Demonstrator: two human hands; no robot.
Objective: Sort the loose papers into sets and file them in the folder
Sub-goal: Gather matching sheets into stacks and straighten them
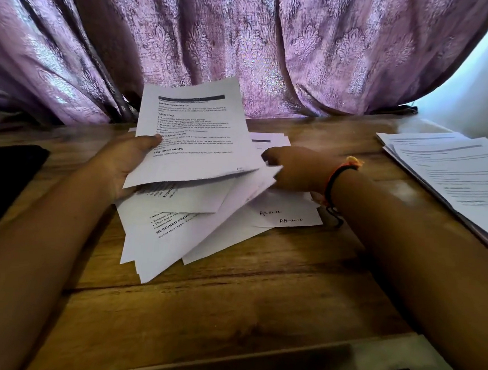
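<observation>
- Head view: a printed sheet (194, 130) stands tilted above the middle of the worktop (230, 298). It is white, with a dark bar across the top and blocks of black text under bold headings.
- The left hands' side: the left hand (124, 163) grips this sheet at its lower left edge, with the thumb pressed on the front and the fingers behind it.
- Under the sheet lies a loose pile of papers (177, 232), fanned out and overlapping at different angles. Some show printed text, and two near the right edge carry handwritten page notes.
- The right hand (292, 167) rests on the far right part of the pile. Its fingers are hidden behind the lifted sheet, so I cannot tell whether it grips anything.
- A wristband (337, 176) of black and orange thread circles the right wrist.
- A second stack of printed sheets (452, 174) lies well apart at the worktop's right edge.
- A black object (6, 176) sits at the left edge, too dark to identify.
- The worktop is brown wood with visible grain and plank seams.
- A purple patterned curtain (274, 43) hangs in folds behind it, with a pale wall (486, 85) at the right.
</observation>
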